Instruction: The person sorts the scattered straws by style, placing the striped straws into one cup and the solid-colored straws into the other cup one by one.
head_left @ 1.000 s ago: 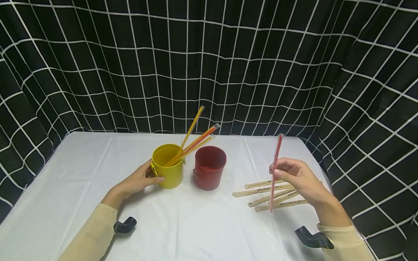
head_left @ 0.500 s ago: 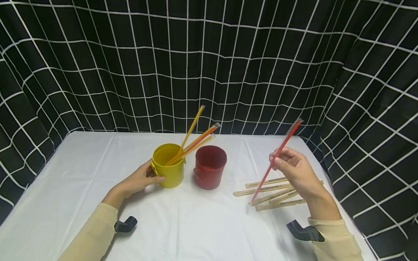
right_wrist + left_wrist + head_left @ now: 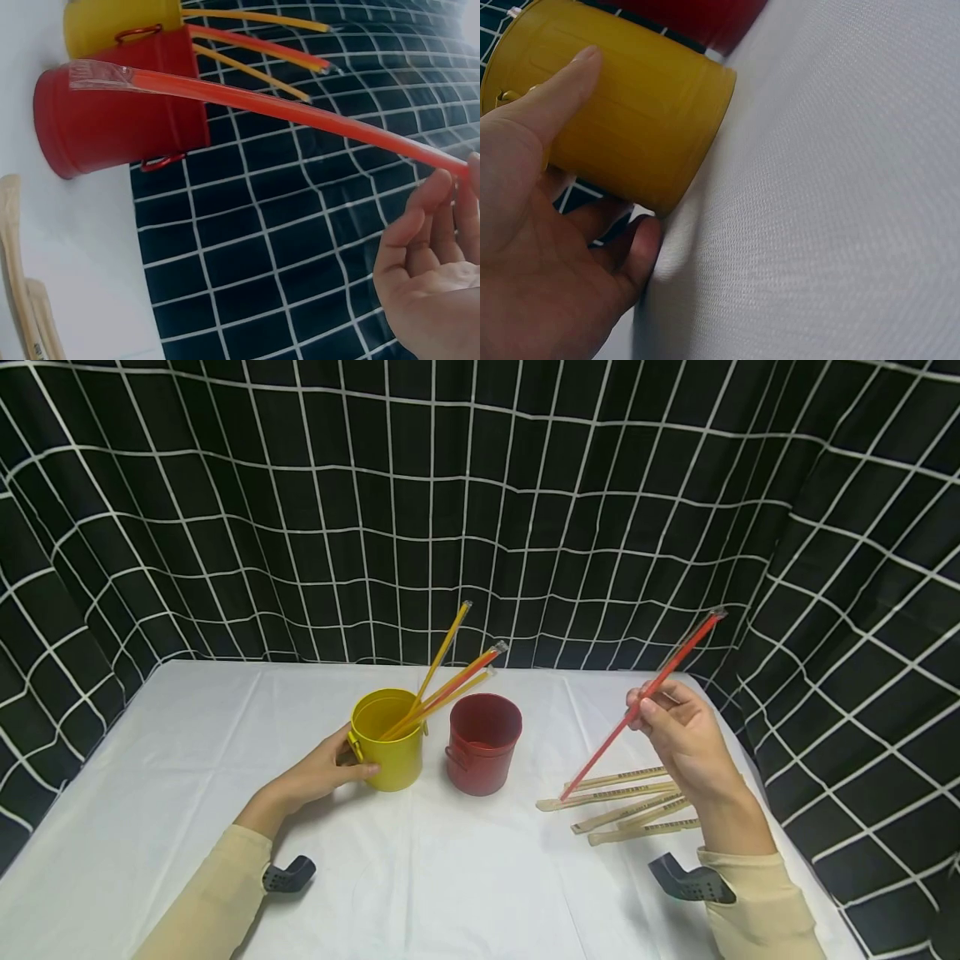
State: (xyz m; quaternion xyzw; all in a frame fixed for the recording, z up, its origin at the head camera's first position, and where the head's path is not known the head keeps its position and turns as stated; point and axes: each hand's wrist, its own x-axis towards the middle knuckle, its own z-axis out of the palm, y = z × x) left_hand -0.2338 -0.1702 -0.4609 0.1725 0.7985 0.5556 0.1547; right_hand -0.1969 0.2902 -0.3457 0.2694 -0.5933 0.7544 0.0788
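Note:
My left hand (image 3: 318, 774) grips the yellow bucket (image 3: 393, 766) by its left side, thumb across the front and fingers behind. Several yellow and orange-red straws (image 3: 442, 693) in clear wrappers lean out of it to the right. A red bucket (image 3: 483, 768) stands just right of it; red shows on its inside. Between thumb and fingertips, my right hand (image 3: 686, 735) pinches a red straw (image 3: 645, 697) in a clear wrapper, tilted with its lower end toward the left. In the right wrist view, the wrapper's flat end (image 3: 101, 76) overlaps the red bucket.
Several paper-wrapped sticks (image 3: 615, 814) with printed lettering lie fanned out on the white tablecloth (image 3: 480, 885), below and left of the right hand. A black curtain with a white grid (image 3: 480, 510) surrounds the table at the back and sides.
The right hand has risen slightly and tipped the red straw from nearly upright to a slant, its top going right and its lower end left. The left hand and both buckets stay put.

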